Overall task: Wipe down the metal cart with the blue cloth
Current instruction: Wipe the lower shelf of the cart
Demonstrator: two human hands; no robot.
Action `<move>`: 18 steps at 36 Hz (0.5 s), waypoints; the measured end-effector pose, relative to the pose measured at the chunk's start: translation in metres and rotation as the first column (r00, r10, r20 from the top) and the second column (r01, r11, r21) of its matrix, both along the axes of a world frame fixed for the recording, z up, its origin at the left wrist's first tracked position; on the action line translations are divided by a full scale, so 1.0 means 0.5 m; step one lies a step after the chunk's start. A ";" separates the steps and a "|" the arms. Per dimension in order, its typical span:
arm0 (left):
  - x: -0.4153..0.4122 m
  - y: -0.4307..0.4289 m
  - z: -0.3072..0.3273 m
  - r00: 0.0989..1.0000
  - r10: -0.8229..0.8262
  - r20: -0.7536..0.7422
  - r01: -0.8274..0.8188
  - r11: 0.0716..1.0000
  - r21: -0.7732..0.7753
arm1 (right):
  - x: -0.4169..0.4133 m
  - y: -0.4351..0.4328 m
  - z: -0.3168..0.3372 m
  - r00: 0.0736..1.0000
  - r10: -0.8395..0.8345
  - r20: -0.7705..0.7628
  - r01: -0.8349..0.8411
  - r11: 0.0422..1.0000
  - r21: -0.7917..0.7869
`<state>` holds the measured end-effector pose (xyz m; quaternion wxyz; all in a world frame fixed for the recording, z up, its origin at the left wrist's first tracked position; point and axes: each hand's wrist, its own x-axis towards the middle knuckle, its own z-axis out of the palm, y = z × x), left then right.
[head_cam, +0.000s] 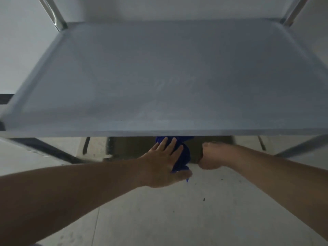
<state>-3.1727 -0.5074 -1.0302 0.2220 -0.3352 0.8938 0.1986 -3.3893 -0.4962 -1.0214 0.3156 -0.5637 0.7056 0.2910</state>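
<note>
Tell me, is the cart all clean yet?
Not yet. The top shelf shows faint streaks, so it may already be wiped. The left hand presses the blue cloth just below its front edge; the right hand is curled beside it. The shiny posts probably remain.

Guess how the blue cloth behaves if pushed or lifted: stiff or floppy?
Probably floppy: the blue cloth is bunched in folds under the left hand. Likely light, since a bit hangs below the thumb. Pushed, it should slide and crumple rather than roll; the metal cart shelf looks smooth.
</note>
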 end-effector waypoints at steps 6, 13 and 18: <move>0.053 -0.012 -0.041 0.998 0.060 0.018 -0.054 0.974 -0.221 | 0.004 -0.006 0.004 1.000 0.013 -0.001 -0.013 0.999 0.030; 0.149 -0.078 -0.003 0.857 0.428 0.285 -0.369 0.898 -0.239 | -0.012 -0.017 0.028 0.998 -0.023 0.050 0.019 0.996 0.083; 0.273 -0.134 0.020 0.675 0.648 0.352 -0.570 0.762 -0.308 | -0.041 -0.019 0.014 0.992 0.088 0.093 -0.094 0.994 0.062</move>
